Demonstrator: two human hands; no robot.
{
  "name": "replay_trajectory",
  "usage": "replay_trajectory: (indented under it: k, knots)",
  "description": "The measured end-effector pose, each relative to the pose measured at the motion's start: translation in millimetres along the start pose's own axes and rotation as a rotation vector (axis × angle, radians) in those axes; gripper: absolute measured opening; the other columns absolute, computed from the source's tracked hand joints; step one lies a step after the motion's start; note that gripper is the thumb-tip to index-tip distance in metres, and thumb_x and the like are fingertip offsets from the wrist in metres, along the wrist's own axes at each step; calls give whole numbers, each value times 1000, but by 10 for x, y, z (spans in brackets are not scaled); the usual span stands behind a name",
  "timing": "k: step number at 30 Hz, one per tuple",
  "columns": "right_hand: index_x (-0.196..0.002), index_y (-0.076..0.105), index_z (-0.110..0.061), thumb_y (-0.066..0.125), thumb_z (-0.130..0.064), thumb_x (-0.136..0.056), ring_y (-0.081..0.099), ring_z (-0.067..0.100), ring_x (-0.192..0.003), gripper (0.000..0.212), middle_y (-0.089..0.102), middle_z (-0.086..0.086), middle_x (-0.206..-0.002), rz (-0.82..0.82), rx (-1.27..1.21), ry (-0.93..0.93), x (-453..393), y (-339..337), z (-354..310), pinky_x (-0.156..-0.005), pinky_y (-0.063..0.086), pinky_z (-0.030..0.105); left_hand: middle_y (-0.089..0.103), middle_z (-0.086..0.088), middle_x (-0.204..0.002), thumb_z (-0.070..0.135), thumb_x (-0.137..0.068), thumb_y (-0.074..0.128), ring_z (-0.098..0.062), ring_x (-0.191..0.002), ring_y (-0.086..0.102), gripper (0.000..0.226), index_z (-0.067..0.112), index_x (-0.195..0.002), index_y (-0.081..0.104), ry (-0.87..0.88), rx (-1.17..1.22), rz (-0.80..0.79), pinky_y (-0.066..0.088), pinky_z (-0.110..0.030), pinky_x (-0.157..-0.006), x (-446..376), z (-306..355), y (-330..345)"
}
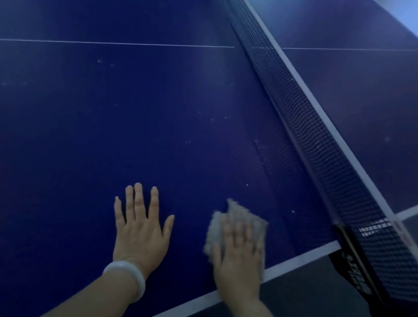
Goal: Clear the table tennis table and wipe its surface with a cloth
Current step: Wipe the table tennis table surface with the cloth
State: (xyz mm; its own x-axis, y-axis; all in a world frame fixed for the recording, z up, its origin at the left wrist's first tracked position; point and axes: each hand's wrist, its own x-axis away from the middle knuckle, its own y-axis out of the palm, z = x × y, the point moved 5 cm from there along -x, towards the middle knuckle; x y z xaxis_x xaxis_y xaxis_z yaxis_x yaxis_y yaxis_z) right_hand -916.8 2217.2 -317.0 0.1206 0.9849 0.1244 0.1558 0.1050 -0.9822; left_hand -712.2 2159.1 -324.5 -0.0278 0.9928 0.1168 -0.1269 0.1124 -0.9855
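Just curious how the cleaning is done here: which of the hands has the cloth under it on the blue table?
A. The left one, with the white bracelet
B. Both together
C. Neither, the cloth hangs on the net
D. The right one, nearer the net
D: the right hand presses flat on the grey cloth near the net, while the left hand lies bare on the table.

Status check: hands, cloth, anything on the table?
Left hand flat on table. Right hand presses cloth near net. Only small specks on the surface.
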Motion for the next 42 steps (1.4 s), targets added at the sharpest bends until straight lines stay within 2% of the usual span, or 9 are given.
replay_trajectory:
  k: [3,10,16,20,26,31,36,39,42]
  knots:
    - [-157,0,-32,24,-49,-100,-4,16,-152,64,-7,-7,-165,-27,28,-160,75,17,216,-118,4,49,-6,-18,-161,60,-94,1,-31,-149,-11,76,16,-156,-2,-6,2,1,-5,-53,-119,-3,7,-22]
    - [-151,-24,-31,6,-64,-96,-22,13,-148,71,-21,-3,-163,-16,-53,242,-246,-200,1447,-121,-10,50,2,-18,-162,59,-96,12,-30,-150,-6,74,16,-156,9,-2,27,1,-2,-52,-120,-4,43,-32]
    - [-152,-24,-28,9,-62,-96,-12,24,-151,73,-18,6,-163,-76,-16,390,-888,-327,1721,-121,-3,54,2,-17,-162,61,-96,10,-29,-150,-6,74,17,-156,10,-16,8,7,-3,-51,-121,-30,41,-7]
    - [-156,-11,-28,15,-53,-101,-16,24,-150,66,-18,2,-163,-110,15,139,-1297,-277,987,-118,-15,52,2,-15,-162,63,-91,3,-28,-150,-6,79,18,-156,9,-23,-11,3,-4,-50,-121,-20,45,-16]
    - [-157,-4,-31,18,-53,-102,-12,16,-151,63,-12,-8,-164,-106,31,-439,-647,-104,549,-119,-5,49,6,-16,-162,63,-91,7,-27,-150,-3,79,17,-155,15,-15,29,16,-1,-51,-121,-11,40,-29]
    - [-156,-8,-31,4,-55,-99,-10,20,-151,63,-14,-4,-164,-72,57,78,-1022,-340,1662,-121,-4,51,2,-15,-162,63,-91,6,-26,-150,-7,79,18,-156,11,-19,20,6,-4,-49,-121,-18,70,-23]
    - [-157,-8,-24,15,-52,-102,-8,25,-151,65,-12,4,-165,-89,-21,364,-1765,-421,1473,-120,-5,53,-1,-14,-163,63,-91,4,-26,-150,-10,79,20,-156,8,-33,8,1,-4,-49,-121,-23,44,-16]
    - [-157,1,-24,19,-52,-101,-5,25,-151,66,-6,2,-165,-98,34,-1,-1981,-366,708,-121,-6,51,-2,-12,-163,64,-90,2,-24,-149,-12,79,21,-156,5,-33,-1,-2,-4,-49,-121,-23,32,-5]
    - [-154,-11,-35,8,-59,-96,-23,14,-148,66,-23,-10,-161,-152,94,-410,-1662,-194,271,-119,-19,44,-1,-13,-163,64,-90,2,-25,-150,-11,78,22,-156,7,-32,-3,3,-3,-49,-121,-15,11,-14]
